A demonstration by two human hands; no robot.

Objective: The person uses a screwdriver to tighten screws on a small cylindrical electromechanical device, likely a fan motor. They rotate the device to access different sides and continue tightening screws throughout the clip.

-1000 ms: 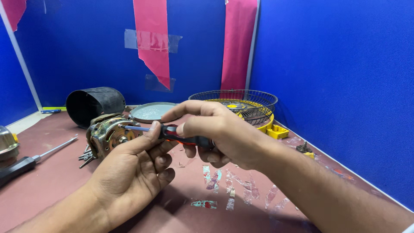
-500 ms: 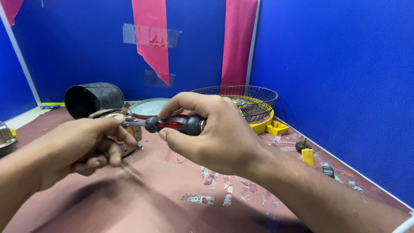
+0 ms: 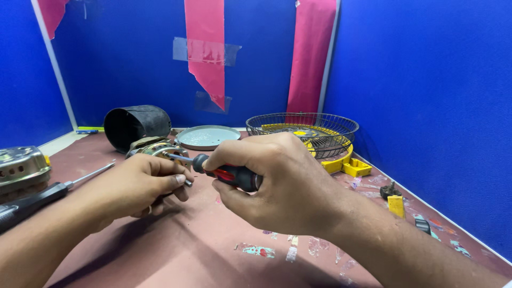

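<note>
My right hand grips a screwdriver with a black and red handle, its metal shaft pointing left toward a small electric motor with copper windings. My left hand is closed around the near side of the motor, thumb and fingers pinched close to the screwdriver's tip. The tip itself is hidden behind my left fingers. Both hands hover just above the maroon tabletop.
A second screwdriver lies at the left beside a metal motor cover. Behind stand a black cylinder, a grey round plate, a wire fan guard and yellow plastic parts. Blue walls enclose the table.
My left hand has turned from palm-up under the screwdriver to gripping the motor. The right hand with the screwdriver stays aimed at the motor; the view shifted slightly.
</note>
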